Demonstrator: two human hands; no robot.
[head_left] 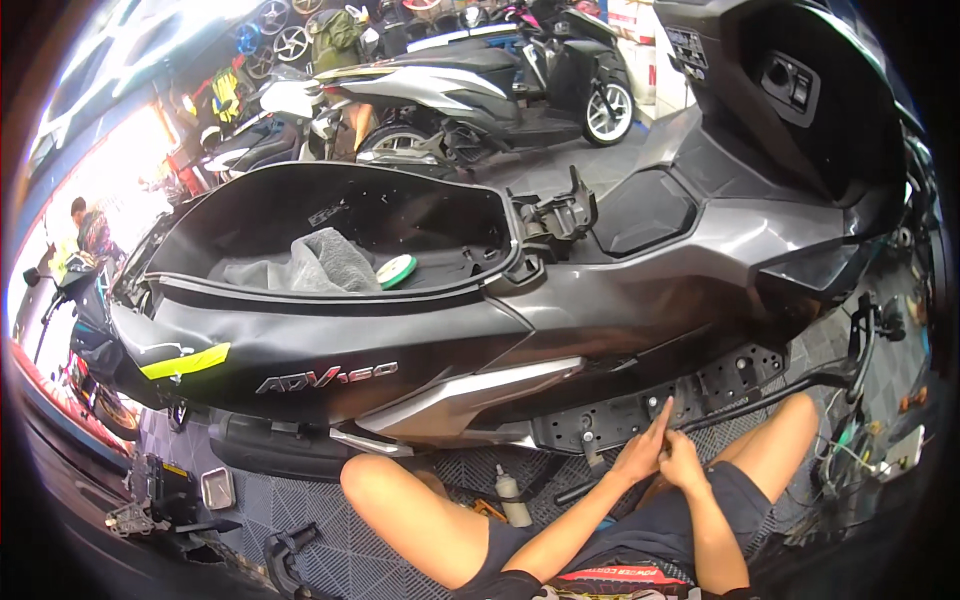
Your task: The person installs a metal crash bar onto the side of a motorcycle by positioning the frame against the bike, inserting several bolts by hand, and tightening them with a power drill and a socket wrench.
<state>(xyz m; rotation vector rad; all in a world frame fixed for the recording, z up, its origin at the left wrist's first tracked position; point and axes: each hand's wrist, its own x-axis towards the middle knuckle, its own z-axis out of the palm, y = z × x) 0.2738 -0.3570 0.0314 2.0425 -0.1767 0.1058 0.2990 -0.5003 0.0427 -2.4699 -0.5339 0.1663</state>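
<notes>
My left hand [640,458] is raised in front of the scooter's lower side, its index finger stretched toward the perforated dark metal plate [715,390] under the body. Right beside it, my right hand [682,462] is closed, its fingers curled close to the left hand; whatever they may hold is too small to make out. The dark grey scooter [640,300] stands sideways before me with its seat off. Inside its uncovered storage bin [400,205] lie a grey cloth [325,262] and a round green-and-white pad [397,271].
A white bottle [512,497] stands on the ribbed floor between my legs. Left of me lie a small tray [216,489] and dark parts [288,552]. Cables and a white box [902,450] are at the right. Another scooter [480,95] stands behind.
</notes>
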